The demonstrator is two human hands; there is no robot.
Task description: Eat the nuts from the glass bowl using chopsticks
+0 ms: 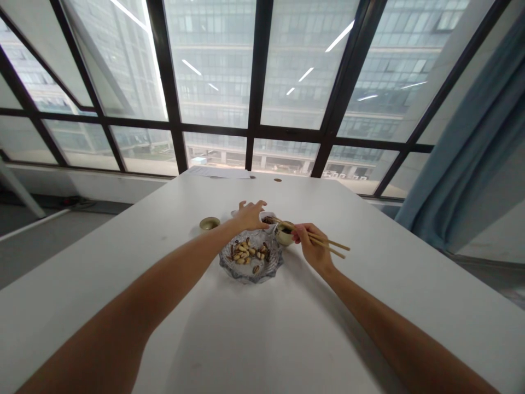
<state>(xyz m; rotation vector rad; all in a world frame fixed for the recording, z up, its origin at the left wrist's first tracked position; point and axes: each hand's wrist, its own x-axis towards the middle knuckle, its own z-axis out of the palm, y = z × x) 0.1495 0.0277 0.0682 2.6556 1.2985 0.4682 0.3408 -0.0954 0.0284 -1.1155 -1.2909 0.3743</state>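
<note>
My right hand [312,245] is closed around a pair of wooden chopsticks [331,244]. Their far tips point left, over the dark bits [268,220] in a pale dish partly hidden behind my left hand. My left hand [251,215] reaches over that dish with thumb and fingers apart; whether it touches the rim I cannot tell. Just in front sits a clear cut-glass bowl [251,272] holding several pale and dark pieces that look like nuts or seeds [243,253]. A small cream cup [283,236] with dark contents stands right of the bowl, below the chopsticks.
A small olive-coloured cup [209,223] stands left of the bowl, near my left forearm. Paper [219,173] and two small flat round things, one brown [278,180], lie at the far edge of the white table [229,339]. Windows rise behind; a blue curtain [463,148] hangs right.
</note>
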